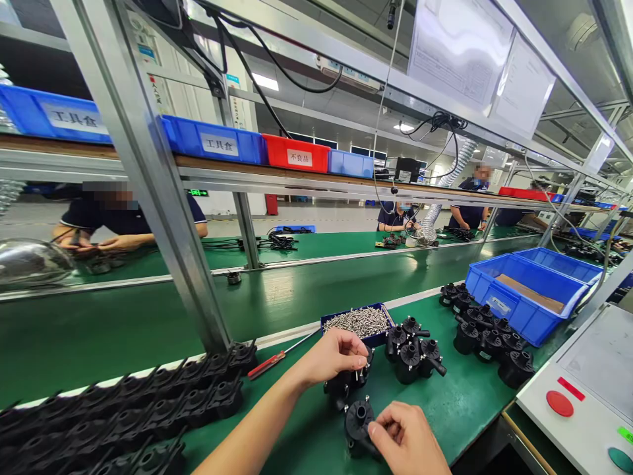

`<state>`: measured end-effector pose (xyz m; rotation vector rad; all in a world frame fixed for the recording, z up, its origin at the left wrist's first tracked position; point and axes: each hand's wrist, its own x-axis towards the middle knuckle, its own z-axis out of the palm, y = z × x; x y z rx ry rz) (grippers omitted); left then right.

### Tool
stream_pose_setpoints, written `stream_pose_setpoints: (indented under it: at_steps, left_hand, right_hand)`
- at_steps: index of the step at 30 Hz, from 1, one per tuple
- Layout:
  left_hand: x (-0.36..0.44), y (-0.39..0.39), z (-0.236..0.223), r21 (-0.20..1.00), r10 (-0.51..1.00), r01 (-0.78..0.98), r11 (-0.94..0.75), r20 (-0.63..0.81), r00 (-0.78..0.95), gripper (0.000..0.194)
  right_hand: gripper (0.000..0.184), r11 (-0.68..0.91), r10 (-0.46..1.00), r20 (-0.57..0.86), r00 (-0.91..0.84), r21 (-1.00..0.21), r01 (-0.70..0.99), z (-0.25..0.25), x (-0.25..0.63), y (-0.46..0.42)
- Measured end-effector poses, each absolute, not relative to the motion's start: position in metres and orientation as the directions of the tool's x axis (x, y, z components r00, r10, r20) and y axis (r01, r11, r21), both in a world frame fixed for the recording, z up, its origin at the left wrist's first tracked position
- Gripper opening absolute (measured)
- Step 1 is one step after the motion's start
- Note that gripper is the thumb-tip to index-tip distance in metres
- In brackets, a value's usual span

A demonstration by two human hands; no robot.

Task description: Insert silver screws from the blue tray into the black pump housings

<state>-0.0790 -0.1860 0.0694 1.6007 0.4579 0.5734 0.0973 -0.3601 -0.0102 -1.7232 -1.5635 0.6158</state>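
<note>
while left fingers (352, 362) pinch together, contents unclear | right fingers (383, 438) grip black housing (356, 422)

Black round housing (357, 415) upright on green worktop (301, 439), spout uppermost

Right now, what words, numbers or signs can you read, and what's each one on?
"工具盒" on the far-left blue bin
"工具盒" on the next blue bin
"不良品" on the red bin
Too small or blurred to read: hanging papers, wall notices, green lit sign, tray label, black-box label, housing stickers, red panel strip, green panel strip.
</note>
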Motion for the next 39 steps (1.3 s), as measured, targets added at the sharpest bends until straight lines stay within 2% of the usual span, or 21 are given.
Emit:
stream_pose_setpoints:
  at_steps: [2,5,8,12,16,21,26,29,32,34,39]
  left_hand:
    - [-0.079,-0.187,0.07,0.993,0.598,-0.031,-0.111,0.092,0.796,0.041]
    - [-0.078,-0.188,0.069,0.995,0.603,-0.022,-0.092,0.073,0.794,0.042]
    - [-0.076,-0.189,0.066,0.996,0.582,-0.026,-0.083,0.07,0.81,0.043]
    - [-0.072,-0.196,0.063,0.997,0.523,-0.002,-0.076,0.042,0.851,0.042]
    - [-0.069,-0.205,0.064,0.999,0.487,0.01,-0.049,0.015,0.873,0.041]
    - [-0.069,-0.209,0.065,0.997,0.481,0.034,-0.067,0.002,0.876,0.042]
    - [-0.069,-0.207,0.064,1.0,0.439,0.015,-0.011,-0.009,0.899,0.045]
    - [-0.073,-0.202,0.067,0.999,0.458,-0.028,0.02,0.016,0.889,0.048]
    - [-0.083,-0.195,0.075,0.997,0.526,-0.08,-0.009,0.073,0.847,0.045]
    - [-0.089,-0.192,0.08,0.995,0.555,-0.089,-0.036,0.094,0.827,0.043]
    - [-0.094,-0.192,0.086,0.995,0.576,-0.065,-0.077,0.098,0.812,0.045]
  right_hand:
    - [0.027,-0.004,0.988,0.078,0.13,-0.842,0.54,-0.012,0.1,-0.358]
    - [0.018,0.011,0.993,0.054,0.106,-0.93,0.368,-0.021,0.104,-0.354]
    - [0.028,0.093,0.985,0.13,0.111,-0.954,0.286,-0.026,0.106,-0.35]
    - [0.041,0.22,0.925,0.299,0.233,-0.923,0.315,-0.015,0.099,-0.345]
    - [0.034,0.297,0.865,0.428,0.263,-0.858,0.419,-0.003,0.089,-0.34]
    - [0.03,0.314,0.808,0.495,0.318,-0.82,0.479,-0.008,0.088,-0.337]
    - [0.014,0.481,0.659,0.721,0.214,-0.623,0.617,-0.007,0.091,-0.343]
    - [0.016,0.539,0.584,0.809,0.068,-0.449,0.712,-0.002,0.089,-0.351]
    - [0.02,0.578,0.581,0.788,-0.205,-0.222,0.785,0.001,0.084,-0.36]
    - [0.021,0.574,0.584,0.755,-0.3,-0.123,0.81,0.0,0.079,-0.362]
    - [0.031,0.532,0.612,0.718,-0.331,-0.065,0.844,-0.008,0.069,-0.355]
